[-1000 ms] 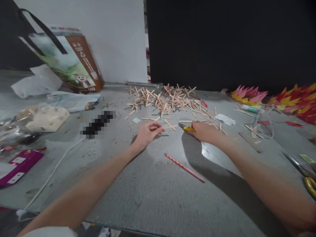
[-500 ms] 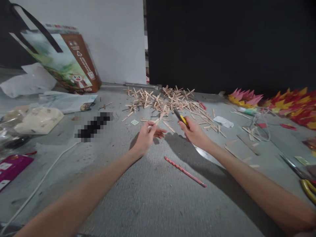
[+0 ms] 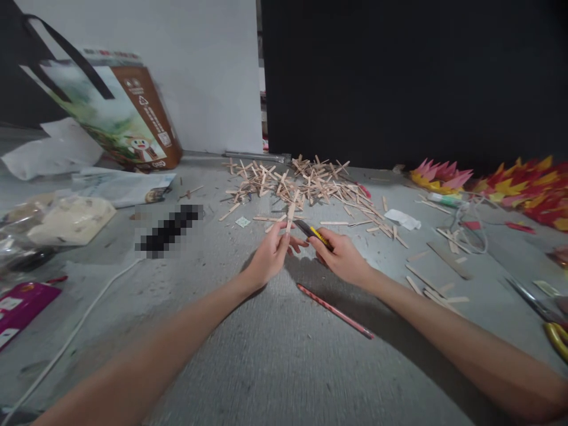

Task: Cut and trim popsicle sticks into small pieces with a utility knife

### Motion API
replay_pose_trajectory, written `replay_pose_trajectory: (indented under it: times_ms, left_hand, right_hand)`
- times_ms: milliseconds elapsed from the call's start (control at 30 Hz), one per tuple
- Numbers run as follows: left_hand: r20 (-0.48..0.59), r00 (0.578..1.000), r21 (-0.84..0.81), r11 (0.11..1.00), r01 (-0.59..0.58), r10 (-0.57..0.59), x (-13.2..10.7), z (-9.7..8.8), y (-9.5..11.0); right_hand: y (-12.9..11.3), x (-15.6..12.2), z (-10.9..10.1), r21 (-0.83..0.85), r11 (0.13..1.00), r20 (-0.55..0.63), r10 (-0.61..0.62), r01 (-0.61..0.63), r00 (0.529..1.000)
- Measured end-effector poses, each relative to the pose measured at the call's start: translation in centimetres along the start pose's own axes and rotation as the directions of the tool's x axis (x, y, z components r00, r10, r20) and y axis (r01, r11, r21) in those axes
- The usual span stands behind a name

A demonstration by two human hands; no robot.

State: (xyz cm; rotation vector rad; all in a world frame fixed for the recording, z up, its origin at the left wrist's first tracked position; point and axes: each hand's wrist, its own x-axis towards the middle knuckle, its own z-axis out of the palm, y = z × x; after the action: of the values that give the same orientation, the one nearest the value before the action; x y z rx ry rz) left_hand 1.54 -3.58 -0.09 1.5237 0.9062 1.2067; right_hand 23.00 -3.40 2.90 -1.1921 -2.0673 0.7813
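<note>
Between the thumb and fingers of my left hand a thin wooden craft stick is pinched, pointing up and away from me. My right hand is wrapped round a black and yellow utility knife. The knife's front end is close beside the stick; I cannot tell whether they touch. Just beyond both hands spreads a pile of wooden sticks, many joined in crossed shapes. A red patterned pencil lies on the grey table nearer to me.
A printed bag stands at the back left, with plastic packets before it. A white cable crosses the left side. On the right lie scissors, loose sticks, a crumpled paper and red-yellow paper petals.
My right hand has moved left and down with the utility knife, bringing it to the stick. My left hand has shifted slightly right and turned, so the stick stands more upright in view.
</note>
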Motion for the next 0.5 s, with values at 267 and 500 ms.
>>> replay_pose_trajectory:
  times_ms: [267,500]
  left_hand:
    - [-0.013,0.999,0.062,0.998,0.03,-0.029,-0.2,0.1,0.0]
    - [-0.026,0.998,0.1,0.993,0.064,-0.062,-0.5,0.3,0.8]
  right_hand:
    - [-0.4,-0.4,0.0,-0.117,0.984,0.0,-0.138,0.137,0.99]
    - [-1.4,-1.2,0.1,-0.184,0.967,0.038,-0.17,0.174,0.985]
